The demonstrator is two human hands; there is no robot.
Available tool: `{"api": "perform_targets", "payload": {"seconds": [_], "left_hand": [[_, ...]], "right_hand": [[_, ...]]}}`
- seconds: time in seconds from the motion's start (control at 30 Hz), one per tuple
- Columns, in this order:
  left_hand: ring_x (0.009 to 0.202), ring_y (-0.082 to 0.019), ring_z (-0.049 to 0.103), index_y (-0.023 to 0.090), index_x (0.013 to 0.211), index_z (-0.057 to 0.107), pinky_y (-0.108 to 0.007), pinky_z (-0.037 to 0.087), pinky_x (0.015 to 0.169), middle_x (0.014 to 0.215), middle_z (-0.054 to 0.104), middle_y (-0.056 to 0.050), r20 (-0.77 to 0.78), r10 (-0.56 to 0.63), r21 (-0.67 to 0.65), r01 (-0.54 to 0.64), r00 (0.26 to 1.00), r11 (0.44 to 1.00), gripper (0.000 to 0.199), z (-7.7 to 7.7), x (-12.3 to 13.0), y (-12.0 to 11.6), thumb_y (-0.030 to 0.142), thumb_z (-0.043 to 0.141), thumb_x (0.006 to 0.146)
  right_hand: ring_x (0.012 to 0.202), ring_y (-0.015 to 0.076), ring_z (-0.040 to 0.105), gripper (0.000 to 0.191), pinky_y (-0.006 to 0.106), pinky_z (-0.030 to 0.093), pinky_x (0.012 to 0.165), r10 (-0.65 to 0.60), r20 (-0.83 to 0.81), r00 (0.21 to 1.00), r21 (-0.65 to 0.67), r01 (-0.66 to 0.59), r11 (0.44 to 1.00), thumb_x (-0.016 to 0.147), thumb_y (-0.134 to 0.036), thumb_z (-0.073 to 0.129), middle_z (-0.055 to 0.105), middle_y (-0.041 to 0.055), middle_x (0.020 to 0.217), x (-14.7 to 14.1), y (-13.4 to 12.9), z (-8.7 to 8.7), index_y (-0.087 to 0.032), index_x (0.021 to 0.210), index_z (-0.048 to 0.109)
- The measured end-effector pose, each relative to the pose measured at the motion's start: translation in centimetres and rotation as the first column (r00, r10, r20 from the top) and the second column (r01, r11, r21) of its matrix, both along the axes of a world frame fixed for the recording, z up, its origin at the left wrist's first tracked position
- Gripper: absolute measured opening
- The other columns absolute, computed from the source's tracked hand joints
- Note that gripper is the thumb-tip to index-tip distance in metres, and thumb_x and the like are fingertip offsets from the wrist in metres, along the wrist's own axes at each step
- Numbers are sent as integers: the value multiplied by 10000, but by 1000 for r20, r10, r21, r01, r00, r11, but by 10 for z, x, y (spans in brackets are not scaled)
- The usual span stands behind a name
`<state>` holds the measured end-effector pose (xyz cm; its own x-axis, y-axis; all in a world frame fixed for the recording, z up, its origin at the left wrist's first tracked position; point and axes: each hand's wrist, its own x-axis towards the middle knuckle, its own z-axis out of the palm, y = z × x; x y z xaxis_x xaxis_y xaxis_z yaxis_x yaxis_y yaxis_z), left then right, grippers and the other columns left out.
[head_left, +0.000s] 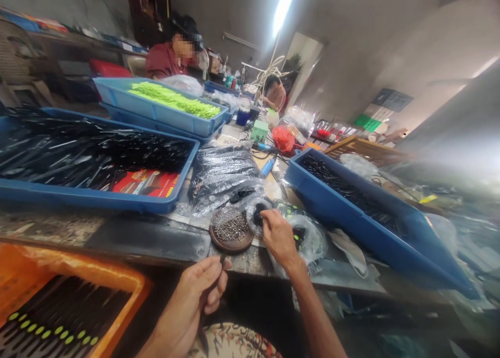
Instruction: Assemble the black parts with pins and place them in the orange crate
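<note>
My left hand (197,290) is closed around a slim black strip-like piece (223,261), whose tip shows above the thumb; it is held over my lap, just off the table's front edge. My right hand (278,238) reaches to the mouth of a clear plastic bag (253,204) with dark pieces inside. Its fingertips are pinched together there, and what they grip is hidden. Between the hands sits a round brown dish (231,247) full of small metal screws (233,226). Another clear bag (314,243), holding black and yellow-green parts, lies beside my right wrist.
Blue trays of black parts stand left (172,204) and right (351,227). A lighter blue tray (156,102) carries bright green pieces. An orange crate (133,290) of black strips is at lower left. Behind are a green box (259,132) and two people seated at work.
</note>
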<state>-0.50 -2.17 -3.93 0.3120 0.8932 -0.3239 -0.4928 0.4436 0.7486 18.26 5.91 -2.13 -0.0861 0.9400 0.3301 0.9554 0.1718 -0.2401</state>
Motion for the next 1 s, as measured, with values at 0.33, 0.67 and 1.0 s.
{"api": "perform_targets", "payload": {"seconds": [0.33, 0.67, 1.0], "left_hand": [[437, -14, 294, 127, 837, 563, -153, 165, 411, 609, 473, 22, 139, -37, -71, 47, 990, 996, 158, 3, 3, -3, 283, 572, 814], [429, -14, 291, 123, 857, 519, -154, 153, 411, 599, 497, 16, 171, -39, -69, 52, 984, 996, 110, 3, 2, -2, 206, 565, 802], [426, -35, 349, 169, 767, 441, -158, 194, 386, 657, 582, -31, 134, -61, -50, 69, 989, 996, 142, 2, 4, -1, 259, 538, 818]], "right_hand": [[725, 173, 584, 182, 251, 351, 573, -1, 194, 981, -74, 15, 997, 839, -168, 490, 594, 60, 914, -3, 13, -10, -202, 974, 606], [669, 175, 572, 195, 263, 320, 561, -42, 66, 997, -22, 43, 999, 864, -176, 435, 606, 65, 842, -7, 15, -16, -188, 856, 629], [533, 135, 555, 239, 239, 438, 549, 10, -524, 852, 48, 18, 999, 881, -263, 357, 589, 4, 600, -7, -7, 4, -148, 852, 564]]}}
